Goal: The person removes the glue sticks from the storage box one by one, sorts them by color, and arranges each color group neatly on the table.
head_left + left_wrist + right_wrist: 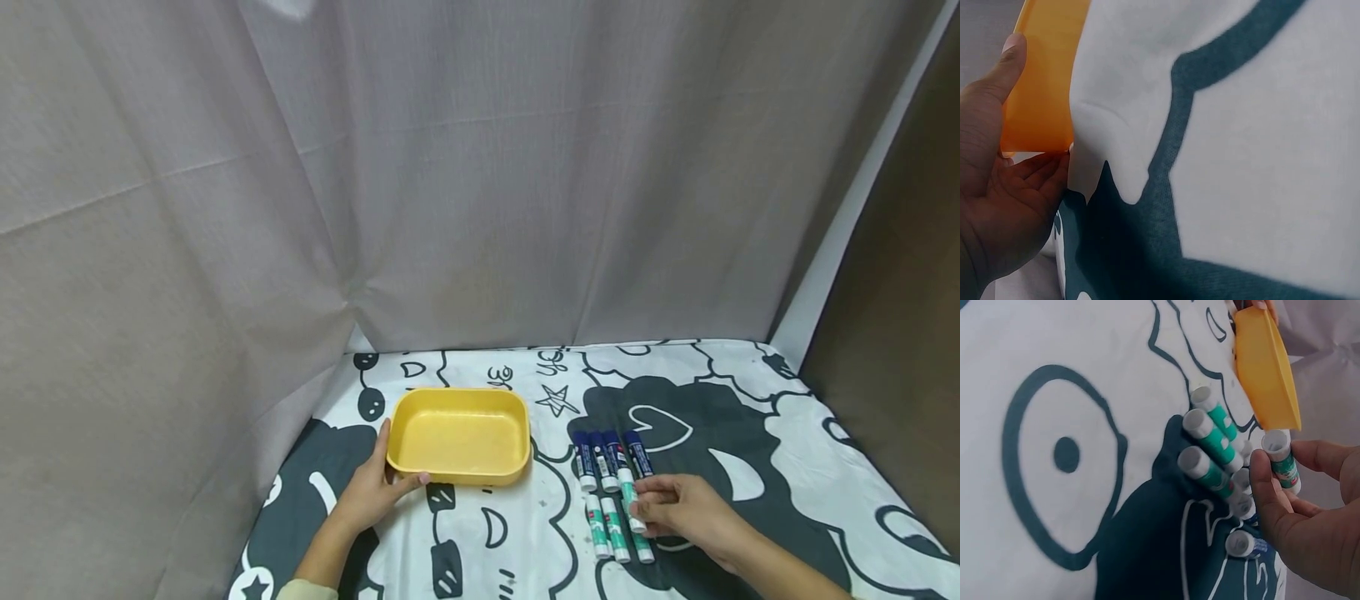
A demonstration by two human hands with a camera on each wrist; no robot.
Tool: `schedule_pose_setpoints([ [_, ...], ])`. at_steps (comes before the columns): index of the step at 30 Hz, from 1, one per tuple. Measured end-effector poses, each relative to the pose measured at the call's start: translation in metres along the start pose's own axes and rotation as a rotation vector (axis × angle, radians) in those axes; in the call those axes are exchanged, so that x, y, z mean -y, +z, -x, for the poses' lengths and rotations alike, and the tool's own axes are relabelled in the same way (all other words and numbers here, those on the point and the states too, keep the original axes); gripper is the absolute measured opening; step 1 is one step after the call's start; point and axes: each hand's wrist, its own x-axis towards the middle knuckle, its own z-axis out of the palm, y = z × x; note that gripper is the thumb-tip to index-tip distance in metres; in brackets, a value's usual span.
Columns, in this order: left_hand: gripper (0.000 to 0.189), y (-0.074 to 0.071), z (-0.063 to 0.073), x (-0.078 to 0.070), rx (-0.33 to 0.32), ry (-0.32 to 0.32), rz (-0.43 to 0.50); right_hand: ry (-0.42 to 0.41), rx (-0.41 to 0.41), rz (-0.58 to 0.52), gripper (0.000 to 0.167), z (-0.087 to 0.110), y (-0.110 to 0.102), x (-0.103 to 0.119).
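Observation:
My left hand (372,490) grips the near left corner of a yellow tray (459,477), thumb along its near wall and fingers at its left side. In the left wrist view the thumb presses the wall of the tray (1044,81). Over at the right, my right hand (686,510) pinches a green-and-white glue stick (1285,465) between thumb and fingers, above the others. Several dark blue glue sticks (584,462) lie in a row, with green glue sticks (597,527) in a row on the near side. My fingers partly hide some of them.
A white cloth with dark grey drawings (525,533) covers the table. Grey curtain fabric (480,208) hangs behind and on the left. A brown panel (892,333) stands along the right side.

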Motion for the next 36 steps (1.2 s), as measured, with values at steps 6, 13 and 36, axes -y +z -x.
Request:
schedule_pose_setpoints([
  [6, 0.134, -0.001, 0.001, 0.000, 0.001, 0.000, -0.007, 0.054, -0.034, 0.040, 0.050, 0.002, 0.000, -0.010],
  [13, 0.134, -0.001, 0.001, 0.001, 0.003, -0.005, -0.010, 0.072, -0.054, 0.065, 0.052, 0.004, -0.004, -0.021],
  [36, 0.134, -0.006, 0.004, 0.001, 0.008, -0.017, -0.002, 0.074, -0.130, 0.193, 0.035, -0.001, -0.004, -0.052],
])
